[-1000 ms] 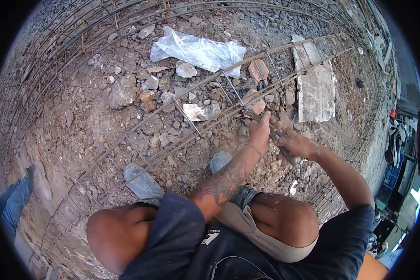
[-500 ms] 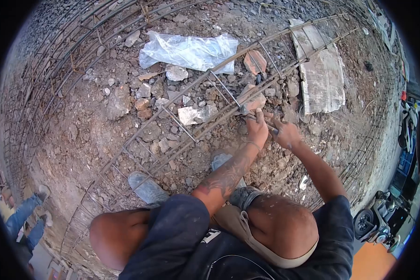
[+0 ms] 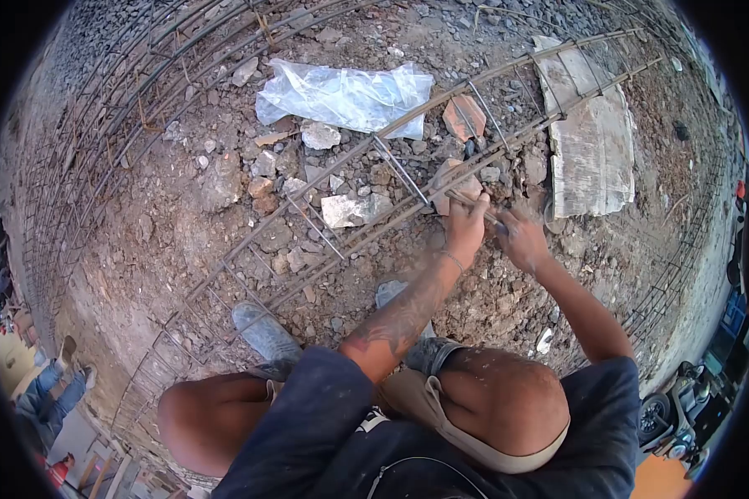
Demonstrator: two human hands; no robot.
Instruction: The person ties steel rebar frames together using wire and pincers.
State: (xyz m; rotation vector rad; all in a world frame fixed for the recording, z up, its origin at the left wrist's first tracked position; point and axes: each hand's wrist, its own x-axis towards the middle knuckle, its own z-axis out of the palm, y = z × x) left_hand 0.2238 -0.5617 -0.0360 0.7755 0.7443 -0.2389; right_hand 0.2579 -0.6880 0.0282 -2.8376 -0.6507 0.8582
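Both my hands meet over the rubble beside a long steel rebar cage (image 3: pixel 404 170) that lies diagonally across the ground. My left hand (image 3: pixel 468 226) is closed round a thin, rod-like tool (image 3: pixel 491 218), its thumb pointing forward. My right hand (image 3: pixel 523 241) is closed at the near end of the same tool, just right of the left hand. The tool's exact kind is too small to make out. Just beyond my left hand lies a reddish broken tile (image 3: pixel 456 176), partly under the cage; another tile piece (image 3: pixel 464 116) lies farther off.
A crumpled clear plastic sheet (image 3: pixel 341 96) lies past the cage. A weathered flat board (image 3: pixel 592 158) rests at right, under the cage's far end. More rebar cages (image 3: pixel 100 125) stretch along the left. A person's legs (image 3: pixel 54 391) show at lower left, a motorbike (image 3: pixel 674 420) at lower right.
The view has shifted slightly, moving the surroundings a little to the right. My hands stay together at the tool, with the right hand's fingers turned more inward.
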